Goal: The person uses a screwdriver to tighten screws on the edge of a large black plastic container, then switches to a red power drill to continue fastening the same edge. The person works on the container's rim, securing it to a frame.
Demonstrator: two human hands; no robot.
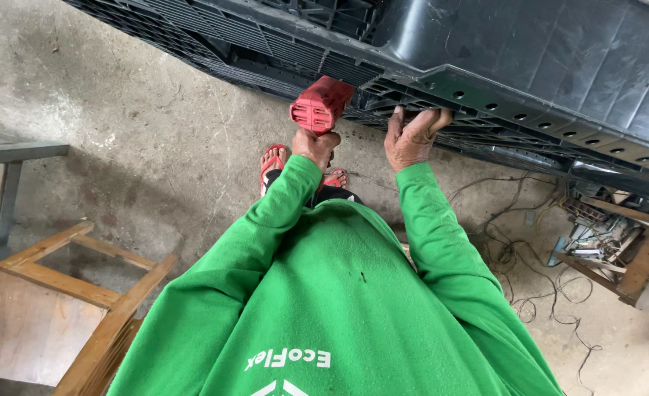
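Across the top of the frame we saw the largest thing, a long black plastic car bumper [530, 51], smooth and glossy on its broad face, ribbed and gridded along its lower edge, with a row of small round holes running toward the upper right. Below it lay the concrete floor [141, 110], grey, rough and stained. The middle and bottom of the frame were filled by our green fleece sweatshirt [324, 293], soft and slightly fuzzy, both sleeves reaching up toward the bumper.

At the lower left stood a wooden frame [67, 293] of pale, square-cut boards, with a grey metal bar above it at the left edge. At the right edge sat a wooden tray [636, 268] holding a jumble of metal scraps, and thin dark wires [530, 286] trailed over the floor beside it.

Just left of upper centre, our left hand [315, 147] was wrapped around the grip of a red power drill [321, 105], its blocky ridged body pointing up against the bumper's lower edge. Right of it, our right hand [412, 136] had its fingers curled over that same ribbed edge, gripping it. Red sandals [273, 161] showed on the floor beneath the hands.
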